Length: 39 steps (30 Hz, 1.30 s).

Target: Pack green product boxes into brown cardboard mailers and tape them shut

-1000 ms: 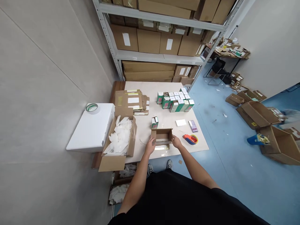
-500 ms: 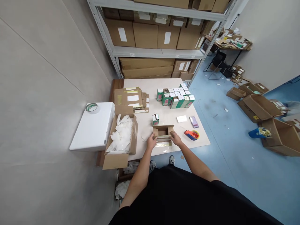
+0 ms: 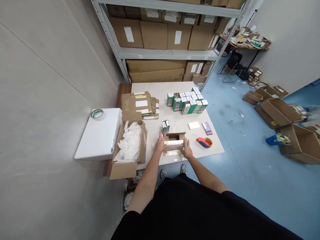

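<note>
A small open cardboard box (image 3: pixel 174 147) stands near the front edge of the table, with a white-and-yellow taped strip across its near side. My left hand (image 3: pixel 160 144) grips its left side, fingers reaching forward along the wall. On the opposite side my right hand (image 3: pixel 186 149) holds the right wall, thumb toward me. Just behind the box, close to my left fingertips, stands a small green-and-white carton (image 3: pixel 165 126). An orange-and-blue tape dispenser (image 3: pixel 204 142) lies to the right of my right hand.
A large box of white packing material (image 3: pixel 130 143) stands left, beside a white case (image 3: pixel 100 133) carrying a tape roll (image 3: pixel 97 113). Behind are flattened cardboard (image 3: pixel 136 103) and several green-white cartons (image 3: pixel 187 102). A white card (image 3: pixel 194 125) lies right. Shelving (image 3: pixel 167 53) borders the table's back.
The near flap of the cardboard box has turned, so its white taped strip now shows. My hands have shifted from the flap's ends to the box's sides.
</note>
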Available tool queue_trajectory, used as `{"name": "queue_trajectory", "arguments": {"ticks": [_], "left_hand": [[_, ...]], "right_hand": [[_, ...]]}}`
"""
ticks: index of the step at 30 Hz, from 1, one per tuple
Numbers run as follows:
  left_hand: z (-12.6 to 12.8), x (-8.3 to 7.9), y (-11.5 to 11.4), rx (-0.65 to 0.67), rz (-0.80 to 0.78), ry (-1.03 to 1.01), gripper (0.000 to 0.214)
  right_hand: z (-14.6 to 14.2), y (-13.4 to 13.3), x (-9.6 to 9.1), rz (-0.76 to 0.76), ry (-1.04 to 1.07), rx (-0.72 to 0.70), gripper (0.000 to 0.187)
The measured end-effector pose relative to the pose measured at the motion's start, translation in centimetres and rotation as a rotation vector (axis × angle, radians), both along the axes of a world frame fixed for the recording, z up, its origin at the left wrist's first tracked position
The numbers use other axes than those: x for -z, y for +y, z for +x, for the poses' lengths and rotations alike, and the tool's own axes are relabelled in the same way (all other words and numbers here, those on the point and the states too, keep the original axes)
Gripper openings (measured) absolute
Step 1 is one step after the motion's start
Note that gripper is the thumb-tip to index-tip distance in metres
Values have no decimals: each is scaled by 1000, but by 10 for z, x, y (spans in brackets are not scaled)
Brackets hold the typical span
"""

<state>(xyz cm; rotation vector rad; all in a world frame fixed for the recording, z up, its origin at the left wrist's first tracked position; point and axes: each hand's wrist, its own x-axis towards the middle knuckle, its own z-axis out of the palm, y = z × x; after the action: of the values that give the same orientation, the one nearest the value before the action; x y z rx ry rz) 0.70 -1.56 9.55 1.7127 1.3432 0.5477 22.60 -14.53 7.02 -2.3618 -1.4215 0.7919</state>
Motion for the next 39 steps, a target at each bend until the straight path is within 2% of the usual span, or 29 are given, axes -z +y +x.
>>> {"name": "queue_trajectory", "arguments": {"ticks": [6,8,12,17,23,26,32,39], "left_hand": [[-7,13,-7,-55,-67,-36,39],[-6,19,-12,-61,-88,-17,34],[-2,30,-19,-48,-100,15,38],[5,37,-21,31,-46,175,43],[18,24,-28,105,-41,468,55],[28,16,-36,121,-26,541,59],[71,10,-54,106,-21,693,75],[128,5,-63,64,-82,847,79]], "right_hand": [[8,2,-9,172,-29,-24,101],[13,5,-6,125,-26,-55,99],[20,7,5,-102,26,-116,98],[23,9,6,-124,5,-134,96],[28,17,-6,-166,30,-137,92],[32,18,-7,-173,16,-155,90],[54,23,-7,-219,-28,-188,93],[108,19,-12,-210,92,-276,95]]}}
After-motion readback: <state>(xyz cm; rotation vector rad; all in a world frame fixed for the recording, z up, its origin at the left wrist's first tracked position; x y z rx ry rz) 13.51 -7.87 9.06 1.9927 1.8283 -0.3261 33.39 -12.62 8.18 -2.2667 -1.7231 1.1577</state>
